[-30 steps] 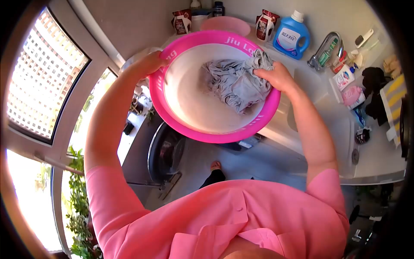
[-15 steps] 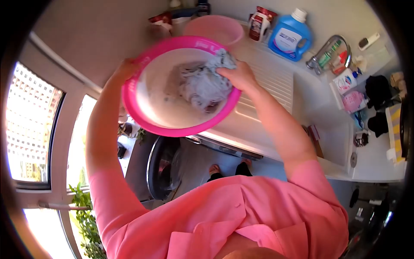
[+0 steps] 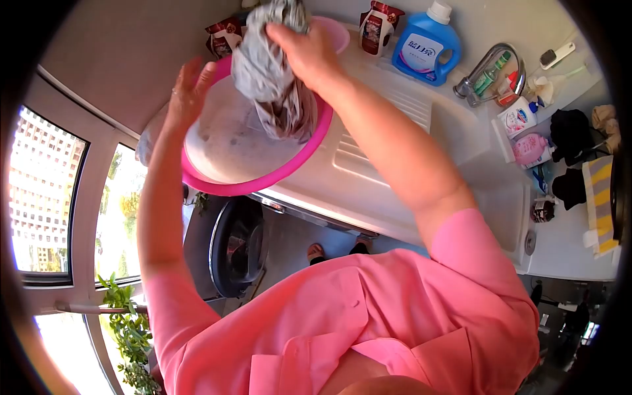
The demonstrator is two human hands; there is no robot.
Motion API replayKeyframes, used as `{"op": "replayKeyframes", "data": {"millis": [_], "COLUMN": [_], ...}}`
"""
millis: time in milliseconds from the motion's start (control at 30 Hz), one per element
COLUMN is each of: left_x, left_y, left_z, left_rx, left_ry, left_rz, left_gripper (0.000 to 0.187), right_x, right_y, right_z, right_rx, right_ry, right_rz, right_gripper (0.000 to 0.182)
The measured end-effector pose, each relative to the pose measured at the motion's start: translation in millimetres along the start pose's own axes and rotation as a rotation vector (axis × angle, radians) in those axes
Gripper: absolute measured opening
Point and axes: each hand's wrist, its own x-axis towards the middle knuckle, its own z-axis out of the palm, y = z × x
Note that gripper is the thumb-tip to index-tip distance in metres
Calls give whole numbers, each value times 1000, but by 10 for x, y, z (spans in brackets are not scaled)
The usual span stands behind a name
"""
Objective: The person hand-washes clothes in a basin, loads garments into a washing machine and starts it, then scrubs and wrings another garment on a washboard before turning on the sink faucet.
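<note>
Bunched in my right hand (image 3: 308, 55) is a wet grey cloth (image 3: 263, 69), lifted above the basin with its lower end hanging toward the inside. My fingers are wrapped round its upper part. Below it, the big pink-rimmed basin (image 3: 247, 187) rests on the counter by the ribbed drainboard, its white inside holding what looks like cloudy water. My left hand (image 3: 189, 97) is raised over the basin's left rim, fingers apart and nothing in them.
A lighter pink basin (image 3: 336, 34) stands behind. Along the wall are a blue detergent jug (image 3: 426, 49), a red pouch (image 3: 378, 27) and the faucet (image 3: 490, 76). Soap bottles (image 3: 520, 117) line the sink's right side. A washing machine door (image 3: 238, 249) stands open below.
My right hand has raised the cloth up and left out of the basin. My left hand has let go of the rim. The basin now sits lower, on the counter.
</note>
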Motion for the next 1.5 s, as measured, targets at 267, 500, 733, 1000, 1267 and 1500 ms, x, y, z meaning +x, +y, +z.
{"op": "replayKeyframes", "data": {"millis": [267,500,733,1000,1267,1500], "left_x": [-286,188,587,759,744,1189], "left_y": [1385,2042,2806,3058,2379,2339], "left_z": [629,592,1294,2354,2492,2256], "left_rx": [-377,-230,-81,309,936,1230], "left_ry": [42,266,128,-175,-534,-405], "left_rz": [96,228,459,639,950,902], "left_gripper": [97,39,40,41,35,41], "right_x": [353,542,-308,-1156,-1339,-1208], "right_y": [-1078,-1114,-182,813,1032,1401], "right_z": [-172,-1037,-2495,-2757,-2849,-2463], "right_rx": [998,936,352,504,-220,-432], "right_ry": [-63,23,358,381,133,-49], "right_rz": [302,166,242,687,484,263], "right_gripper": [38,27,26,28,83,51]}}
